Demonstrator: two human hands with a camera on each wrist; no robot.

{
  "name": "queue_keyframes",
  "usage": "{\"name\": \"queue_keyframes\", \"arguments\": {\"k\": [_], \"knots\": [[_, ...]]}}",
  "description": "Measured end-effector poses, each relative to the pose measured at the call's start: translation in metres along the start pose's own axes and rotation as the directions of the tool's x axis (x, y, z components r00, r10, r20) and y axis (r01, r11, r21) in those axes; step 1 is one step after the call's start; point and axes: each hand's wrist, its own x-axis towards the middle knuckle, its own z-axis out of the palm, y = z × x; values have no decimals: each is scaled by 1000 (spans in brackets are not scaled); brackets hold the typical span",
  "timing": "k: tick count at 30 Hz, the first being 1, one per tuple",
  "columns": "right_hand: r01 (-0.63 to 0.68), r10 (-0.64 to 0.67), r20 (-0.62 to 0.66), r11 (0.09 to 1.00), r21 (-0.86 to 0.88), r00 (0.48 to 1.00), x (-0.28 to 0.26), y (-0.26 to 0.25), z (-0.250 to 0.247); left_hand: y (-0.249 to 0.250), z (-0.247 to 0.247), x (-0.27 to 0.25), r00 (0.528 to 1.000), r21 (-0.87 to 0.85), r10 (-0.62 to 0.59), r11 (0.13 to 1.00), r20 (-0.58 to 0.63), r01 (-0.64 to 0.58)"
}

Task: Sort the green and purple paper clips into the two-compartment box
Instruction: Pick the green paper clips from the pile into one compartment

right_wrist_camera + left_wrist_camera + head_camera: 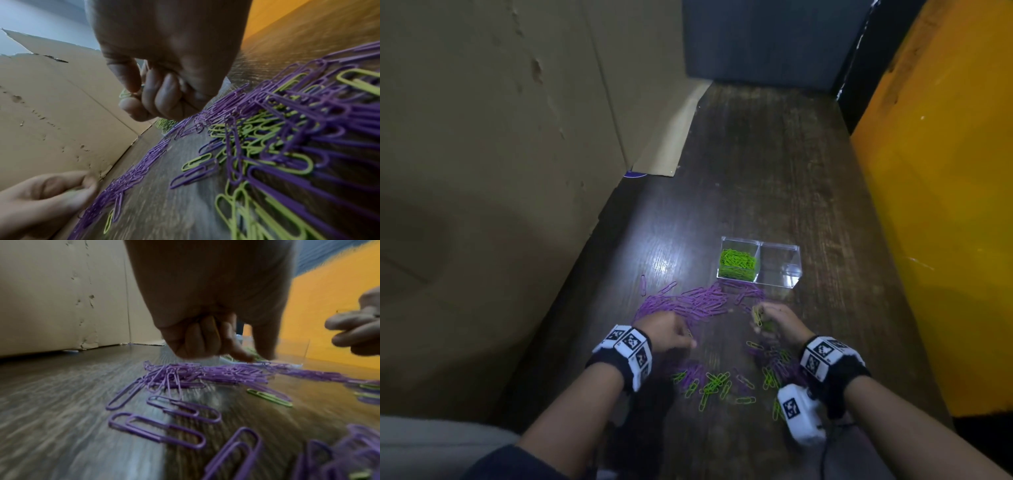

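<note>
A clear two-compartment box stands on the dark wooden table. Its left compartment holds green paper clips; the right one looks empty. A pile of purple clips lies just in front of the box. Nearer me, a mixed scatter of green and purple clips spreads between my wrists. My right hand hovers right of the purple pile, fingers curled round a small bunch of green clips. My left hand is low at the pile's near edge, fingers curled; a thin green clip seems pinched in it.
A cardboard wall runs along the table's left side and a yellow panel along the right. A dark blue panel closes the far end. One stray purple clip lies left of the pile.
</note>
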Motion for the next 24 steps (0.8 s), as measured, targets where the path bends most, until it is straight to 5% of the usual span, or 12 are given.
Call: {"name": "queue_keyframes", "arguments": {"k": [2, 4, 7, 11, 14, 17, 19, 21, 24], "knots": [[-33, 30, 25, 991, 130, 999, 1, -1, 4, 0, 8, -8, 996, 154, 12, 988, 93, -26], [-48, 50, -3, 983, 177, 999, 4, -1, 8, -5, 14, -10, 1000, 238, 12, 971, 14, -15], [-7, 13, -123, 999, 53, 992, 9, 0, 15, -11, 13, -5, 986, 163, 52, 986, -161, -26], [-29, 39, -94, 994, 104, 995, 5, 4, 19, -4, 11, 3, 977, 192, 123, 977, -176, -88], [-52, 25, -192, 989, -141, 981, -1, 6, 8, -2, 11, 13, 975, 205, 123, 975, -187, -84], [-35, -83, -191, 839, -543, 978, -3, 6, -3, 1, 9, 20, 982, 202, 94, 978, -161, -61], [-33, -45, -80, 638, -769, 996, -3, 10, -3, 4, 5, 22, 987, 200, 85, 978, -133, -58], [-11, 6, -10, 453, -891, 1000, 0, 17, 1, 5, -1, 20, 986, 192, 88, 980, -141, -59], [-5, 37, 9, 372, -928, 999, 5, 15, 5, 2, -9, 15, 974, 107, 59, 994, -219, -36]]}}
